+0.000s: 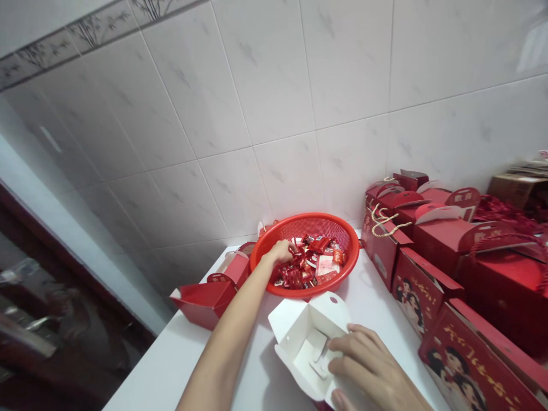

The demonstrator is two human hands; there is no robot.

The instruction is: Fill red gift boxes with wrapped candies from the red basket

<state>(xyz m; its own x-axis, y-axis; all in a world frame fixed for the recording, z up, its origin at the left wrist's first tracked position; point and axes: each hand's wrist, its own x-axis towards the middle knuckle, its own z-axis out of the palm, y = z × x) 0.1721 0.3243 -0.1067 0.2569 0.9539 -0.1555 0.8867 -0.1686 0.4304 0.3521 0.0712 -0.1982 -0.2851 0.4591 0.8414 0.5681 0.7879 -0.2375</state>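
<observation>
My left hand (282,252) reaches into a red plastic colander basket (351,265) filled with wrapped candies (308,265). Its fingers are bent and closed at the left side of the pile, on red wrapped candy; the fingertips are partly hidden. In front of the basket stands an open paper gift box (295,348), white inside, with its flaps raised. At the box's right wall is my right hand (370,365), its fingers over the edge to the inside and its thumb on the near side, holding the box. I see no candy inside the box.
Red gift boxes (440,228) with handles and red printed bags (415,291) with gold cords line the right side. To the left, an open red box (205,299) sits near the edge of the white table (149,365). Behind the basket rises a tiled wall (282,114).
</observation>
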